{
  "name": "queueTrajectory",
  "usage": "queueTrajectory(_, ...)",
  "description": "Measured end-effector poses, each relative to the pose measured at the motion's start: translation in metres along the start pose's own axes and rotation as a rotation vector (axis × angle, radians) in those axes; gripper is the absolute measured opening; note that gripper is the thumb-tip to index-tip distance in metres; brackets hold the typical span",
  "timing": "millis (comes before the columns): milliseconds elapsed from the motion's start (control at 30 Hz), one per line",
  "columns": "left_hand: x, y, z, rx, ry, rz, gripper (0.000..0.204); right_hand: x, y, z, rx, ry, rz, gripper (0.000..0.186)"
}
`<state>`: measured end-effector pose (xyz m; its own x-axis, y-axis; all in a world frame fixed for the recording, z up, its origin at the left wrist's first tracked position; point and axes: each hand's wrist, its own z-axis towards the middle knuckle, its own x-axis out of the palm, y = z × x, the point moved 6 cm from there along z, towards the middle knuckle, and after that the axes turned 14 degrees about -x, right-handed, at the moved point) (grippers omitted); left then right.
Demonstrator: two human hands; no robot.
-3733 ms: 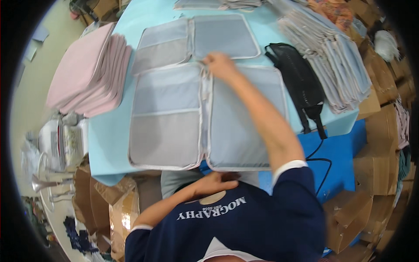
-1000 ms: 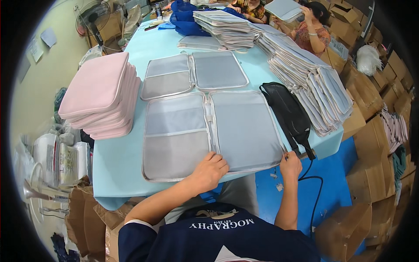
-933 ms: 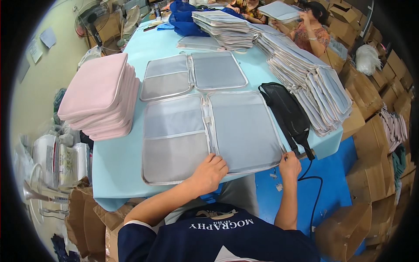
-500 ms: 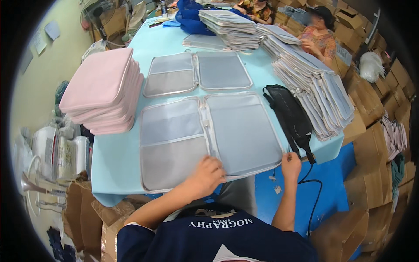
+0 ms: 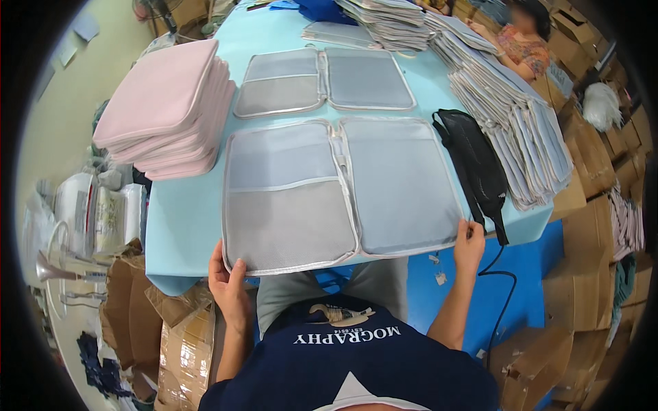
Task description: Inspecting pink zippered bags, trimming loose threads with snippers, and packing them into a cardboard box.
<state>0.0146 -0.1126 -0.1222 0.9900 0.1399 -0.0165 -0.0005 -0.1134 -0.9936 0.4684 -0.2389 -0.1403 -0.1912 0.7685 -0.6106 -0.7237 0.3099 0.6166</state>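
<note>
An opened grey-blue zip case (image 5: 295, 222) lies flat at the table's front edge, with a mesh pocket on its left half and a plain panel on its right. Its lower left corner is in my left hand (image 5: 229, 288), thumb over the rim and fingers at the side. At the lower right corner my right hand (image 5: 469, 248) pinches the edge. A second opened case (image 5: 370, 79) of the same kind lies just beyond. To the right, a black waist bag (image 5: 473, 161) rests close to the held case.
Closed pink cases (image 5: 157, 103) are stacked at the table's left. A long leaning pile of grey-blue cases (image 5: 514, 123) lines the right side, with a co-worker (image 5: 522, 44) behind it. A black cable (image 5: 506, 274) hangs off the table (image 5: 185, 226). Cardboard boxes (image 5: 576, 294) stand around.
My left hand has moved left from the middle of the case's front edge to its lower left corner. The right hand stays on the right corner. The view has shifted somewhat.
</note>
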Motion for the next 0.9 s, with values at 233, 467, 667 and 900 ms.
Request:
queueTrajectory(233,0.057,-0.068,-0.046,0.559,0.166,-0.033,0.074,-0.006,-0.006,-0.002,0.083,-0.115,0.284,0.029)
queueTrajectory(467,0.197,-0.104,-0.064,0.974,0.97,0.24,0.052,0.003,-0.015,-0.008,0.227,-0.073,0.647,0.039)
queueTrajectory(667,0.222,-0.013,0.031,0.665,0.213,0.679,0.067,0.009,-0.02,-0.019,0.492,-0.042,0.804,0.051)
queueTrajectory(900,0.214,0.015,0.06,0.201,0.308,0.553,0.071,0.017,0.004,-0.005,0.115,-0.04,0.531,0.033)
